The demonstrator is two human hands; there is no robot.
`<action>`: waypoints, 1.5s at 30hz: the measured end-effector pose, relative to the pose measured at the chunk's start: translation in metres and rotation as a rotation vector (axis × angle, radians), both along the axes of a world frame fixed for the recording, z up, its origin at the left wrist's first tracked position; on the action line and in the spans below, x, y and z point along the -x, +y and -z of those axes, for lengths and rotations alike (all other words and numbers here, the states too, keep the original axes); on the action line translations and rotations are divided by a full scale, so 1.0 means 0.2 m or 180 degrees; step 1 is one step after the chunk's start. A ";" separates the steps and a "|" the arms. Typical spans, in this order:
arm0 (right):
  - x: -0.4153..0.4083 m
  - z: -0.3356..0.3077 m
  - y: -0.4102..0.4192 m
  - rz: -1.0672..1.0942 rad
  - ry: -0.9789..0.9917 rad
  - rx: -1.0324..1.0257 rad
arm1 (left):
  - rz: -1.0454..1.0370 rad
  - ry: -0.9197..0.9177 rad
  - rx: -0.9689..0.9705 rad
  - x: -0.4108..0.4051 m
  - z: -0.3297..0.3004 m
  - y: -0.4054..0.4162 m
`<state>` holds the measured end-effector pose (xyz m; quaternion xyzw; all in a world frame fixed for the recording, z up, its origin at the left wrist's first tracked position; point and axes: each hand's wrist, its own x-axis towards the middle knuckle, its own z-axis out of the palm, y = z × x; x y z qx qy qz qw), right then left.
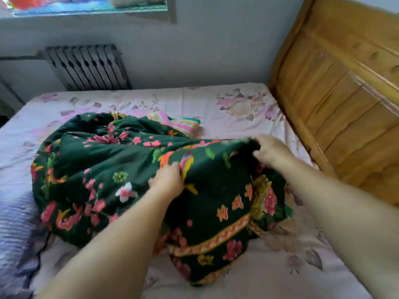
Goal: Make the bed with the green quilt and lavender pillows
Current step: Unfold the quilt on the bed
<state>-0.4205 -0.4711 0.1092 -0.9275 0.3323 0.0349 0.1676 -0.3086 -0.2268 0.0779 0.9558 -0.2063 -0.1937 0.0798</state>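
The dark green quilt [103, 167] with pink and orange flowers lies bunched in the middle of the bed, on the pale pink flowered sheet [226, 104]. My left hand [167, 182] grips a fold of the quilt near its centre. My right hand [269, 152] grips the quilt's upper right edge, close to the wooden headboard [336, 100]. A lavender textured pillow [15, 223] lies at the bed's left edge, partly cut off by the frame. Both hands are blurred by motion.
A striped pink, yellow and green cloth [179, 123] peeks out behind the quilt. A dark radiator [86, 67] stands against the grey wall beyond the bed. A window ledge [86, 9] shows at the top left.
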 end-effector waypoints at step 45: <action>0.01 0.60 0.06 0.0190 0.0443 -0.0150 | 0.0095 0.0905 0.0102 0.25 0.35 0.00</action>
